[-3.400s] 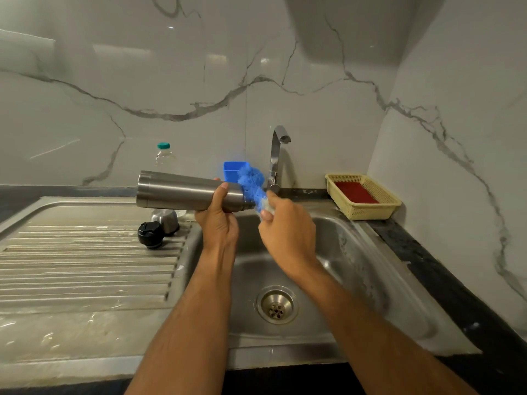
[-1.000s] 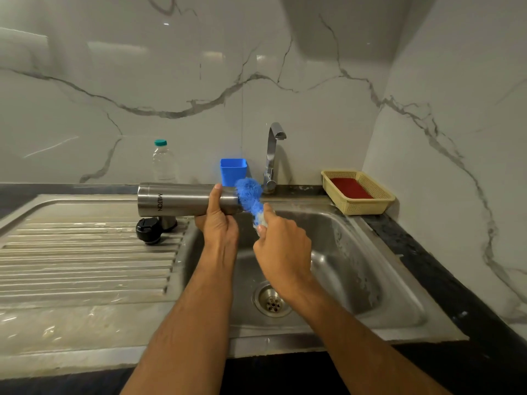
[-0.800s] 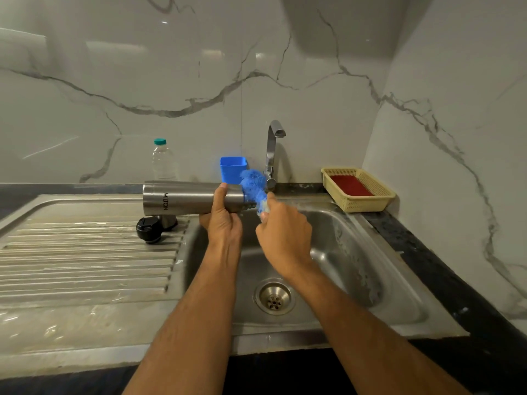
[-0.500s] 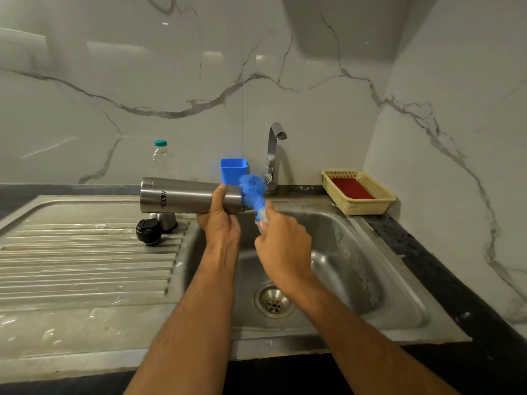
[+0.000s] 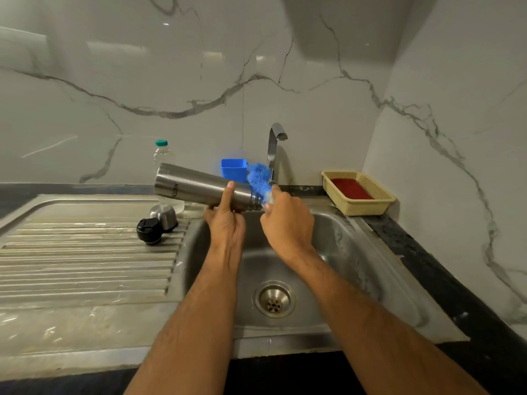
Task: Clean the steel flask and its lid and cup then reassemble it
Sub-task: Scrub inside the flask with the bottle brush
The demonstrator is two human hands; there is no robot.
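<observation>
Left hand wraps flask, right hand pinches blue brush at mouth, 3 o'clock end; wet steel may slip into sink.

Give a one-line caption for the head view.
Left hand holds steel flask sideways over sink; right hand holds blue brush at its mouth.

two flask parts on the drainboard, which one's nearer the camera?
The black lid. It lies in front and left of the steel cup, which stands dome-up farther back, toward the clear bottle.
</observation>
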